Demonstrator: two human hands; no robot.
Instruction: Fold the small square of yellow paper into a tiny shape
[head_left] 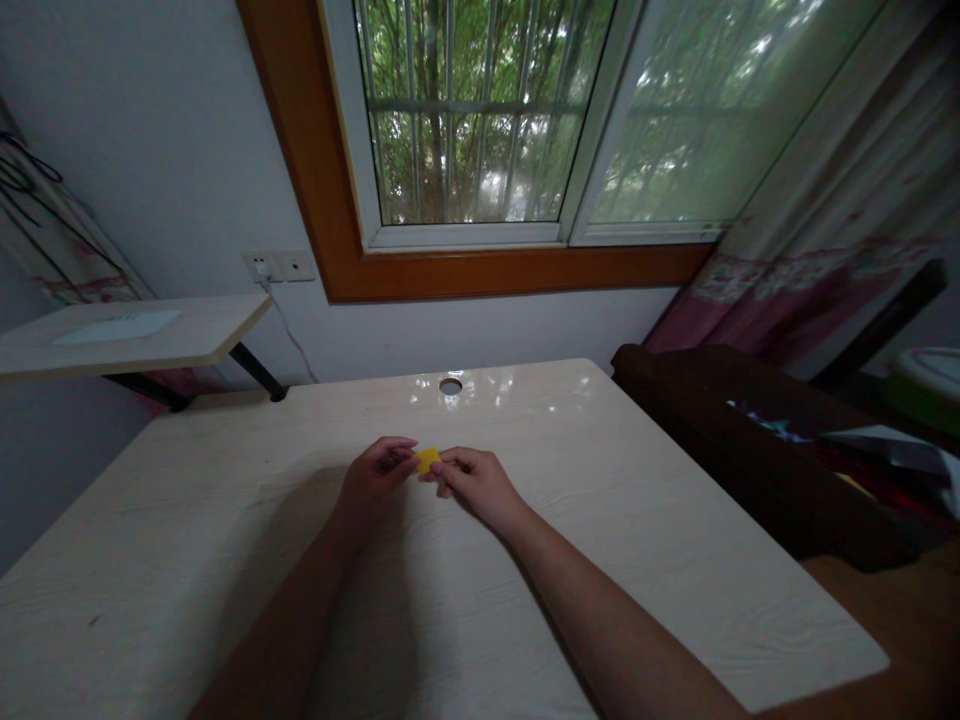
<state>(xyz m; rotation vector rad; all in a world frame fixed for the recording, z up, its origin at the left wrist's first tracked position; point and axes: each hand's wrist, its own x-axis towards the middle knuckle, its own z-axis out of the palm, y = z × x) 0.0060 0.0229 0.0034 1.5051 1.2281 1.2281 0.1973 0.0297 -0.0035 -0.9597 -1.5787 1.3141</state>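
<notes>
A small yellow piece [427, 460] is held between both hands over the desk [600, 520]; whether it touches the surface I cannot tell. The left hand [373, 478] pinches one side, the right hand [480, 482] the opposite side. A light, even fingertip grip should steady it without bending. Beyond are the desk's round hole [451, 388] and the window [480, 130].

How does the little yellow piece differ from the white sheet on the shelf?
The yellow piece is small; the white sheet looks much larger. The yellow piece is bright, the white sheet pale. Left hand and right hand pinch the yellow piece, while the white sheet lies on the shelf.
</notes>
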